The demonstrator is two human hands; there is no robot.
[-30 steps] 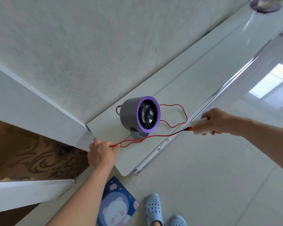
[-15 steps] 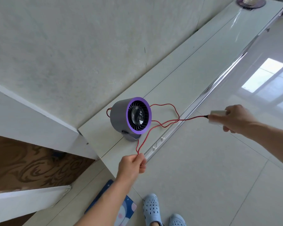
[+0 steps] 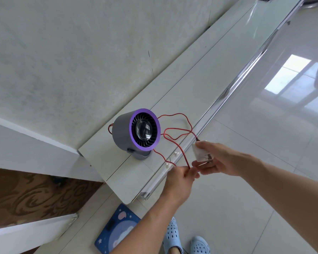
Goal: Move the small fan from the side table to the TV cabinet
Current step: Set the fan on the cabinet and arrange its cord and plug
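Near the cabinet's (image 3: 200, 85) front edge the fan (image 3: 136, 133) stands; its red cord (image 3: 174, 142) is pinched by the left hand (image 3: 180, 177), the white plug (image 3: 200, 152) gripped by the right hand (image 3: 220, 160), probably for coiling.

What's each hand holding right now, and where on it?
Left hand pinches the red cord partway along its length. Right hand holds the white plug adapter at the cord's end. The fan stands on the cabinet, unheld.
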